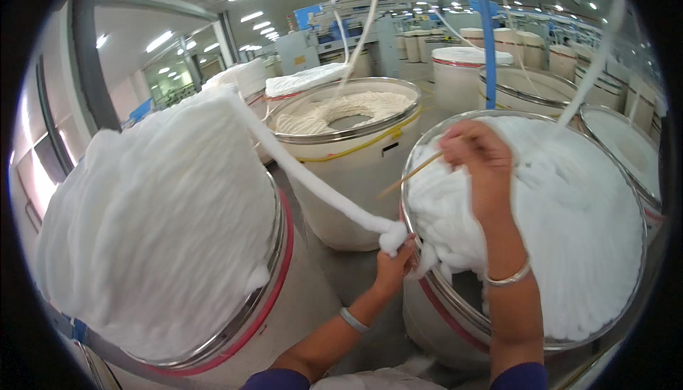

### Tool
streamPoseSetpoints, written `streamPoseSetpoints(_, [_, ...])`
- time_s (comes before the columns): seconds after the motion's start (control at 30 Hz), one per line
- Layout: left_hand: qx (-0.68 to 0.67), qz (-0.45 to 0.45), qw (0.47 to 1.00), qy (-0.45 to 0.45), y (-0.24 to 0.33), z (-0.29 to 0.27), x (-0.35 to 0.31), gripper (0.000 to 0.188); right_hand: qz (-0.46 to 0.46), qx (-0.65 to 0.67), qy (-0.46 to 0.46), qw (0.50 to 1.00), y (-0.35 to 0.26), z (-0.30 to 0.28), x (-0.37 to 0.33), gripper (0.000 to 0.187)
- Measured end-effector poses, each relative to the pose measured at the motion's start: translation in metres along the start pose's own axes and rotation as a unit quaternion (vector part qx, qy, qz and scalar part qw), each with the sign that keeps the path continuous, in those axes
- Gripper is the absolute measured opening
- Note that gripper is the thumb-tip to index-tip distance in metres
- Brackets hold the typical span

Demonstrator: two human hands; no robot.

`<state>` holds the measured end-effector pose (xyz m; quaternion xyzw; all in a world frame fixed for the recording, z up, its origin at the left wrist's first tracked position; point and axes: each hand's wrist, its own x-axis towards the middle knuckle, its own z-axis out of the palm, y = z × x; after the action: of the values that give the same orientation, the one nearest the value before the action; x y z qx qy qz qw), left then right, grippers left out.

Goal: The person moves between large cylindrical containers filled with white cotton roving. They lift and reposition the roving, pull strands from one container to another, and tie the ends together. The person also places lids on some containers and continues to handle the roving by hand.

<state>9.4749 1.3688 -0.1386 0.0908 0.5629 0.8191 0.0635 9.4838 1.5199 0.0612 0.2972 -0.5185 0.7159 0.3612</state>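
Observation:
My left hand (395,263) is closed around a thick white cotton sliver (324,189), bunched into a lump just above the fingers. The sliver runs up and left to the heaped white fibre (156,226) on the left can; another piece trails from the hand toward the right can. My right hand (475,150) is raised over the coiled white sliver (569,226) in the right can. A thin brown stick (411,176) is pinched in its fingers, slanting down and left. Each wrist wears a bangle.
A can (348,169) with cream coiled sliver stands ahead between the two near cans. A blue post (486,45) rises behind the right can. Strands of sliver hang from overhead toward several cans. Machinery (334,41) and further cans stand at the back.

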Motion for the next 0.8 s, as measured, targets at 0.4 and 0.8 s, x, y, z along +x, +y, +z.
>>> streamPoseSetpoints(0.4, [-0.210,-0.275,0.933,0.097,-0.093,-0.139,-0.120,0.055,0.203,0.621,-0.090,0.752,-0.029,0.020,-0.049,0.037])
streamPoseSetpoints(0.8, [-0.207,-0.175,0.867,0.419,-0.026,-0.304,-0.518,0.047,0.525,0.713,-0.323,0.334,-0.148,0.314,-0.236,0.017])
